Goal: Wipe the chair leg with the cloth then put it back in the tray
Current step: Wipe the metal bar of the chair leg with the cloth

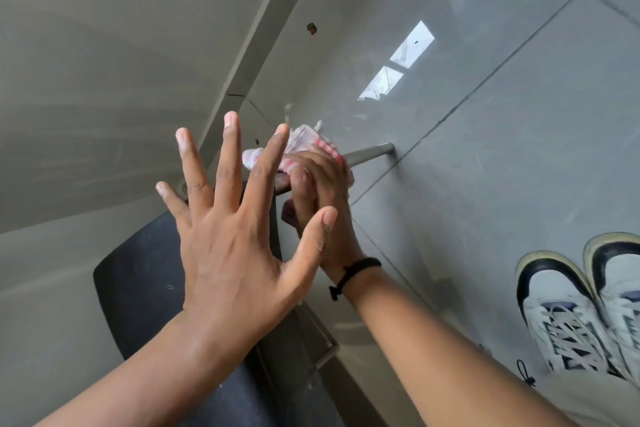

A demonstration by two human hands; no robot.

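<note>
My right hand (320, 191) grips a white cloth with red stripes (304, 140) wrapped around the grey metal chair leg (369, 153), which runs down to the tiled floor. The cloth covers the upper part of the leg; its lower end shows bare beyond my fingers. My left hand (235, 229) hovers in front with all fingers spread wide, holding nothing, above the dark chair seat (138, 281). No tray is in view.
A grey wall and skirting (256, 55) run along the left. Glossy grey floor tiles (502, 132) fill the right side. My two white and black sneakers (581, 308) stand at the lower right. Another chair frame bar (325, 350) lies under the seat.
</note>
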